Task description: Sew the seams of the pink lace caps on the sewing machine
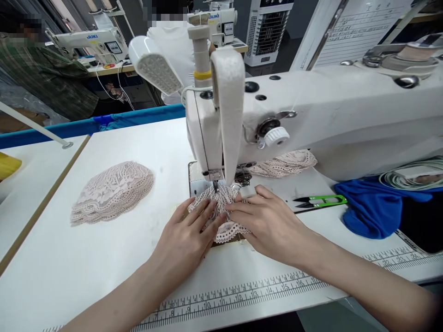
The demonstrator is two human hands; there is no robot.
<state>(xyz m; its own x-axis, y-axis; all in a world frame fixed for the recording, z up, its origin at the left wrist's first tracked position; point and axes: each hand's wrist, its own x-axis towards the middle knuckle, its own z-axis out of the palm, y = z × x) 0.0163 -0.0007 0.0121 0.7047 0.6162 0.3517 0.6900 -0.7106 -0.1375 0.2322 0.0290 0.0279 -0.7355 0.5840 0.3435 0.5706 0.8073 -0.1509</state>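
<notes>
A pale pink lace piece with a scalloped, holed edge lies beneath the needle of the white sewing machine. My left hand rests flat on the lace's left side, fingers spread toward the presser foot. On the right side, my right hand presses the lace with its fingers stretched out; a whitish wrap shows around one finger. Both hands lie close to the needle, and part of the lace is hidden under them.
Stacked lace pieces lie left on the table; more lace sits behind the needle. Green thread snips, a blue cloth and a dark phone are at right. A printed ruler runs along the front edge. Two people sit beyond.
</notes>
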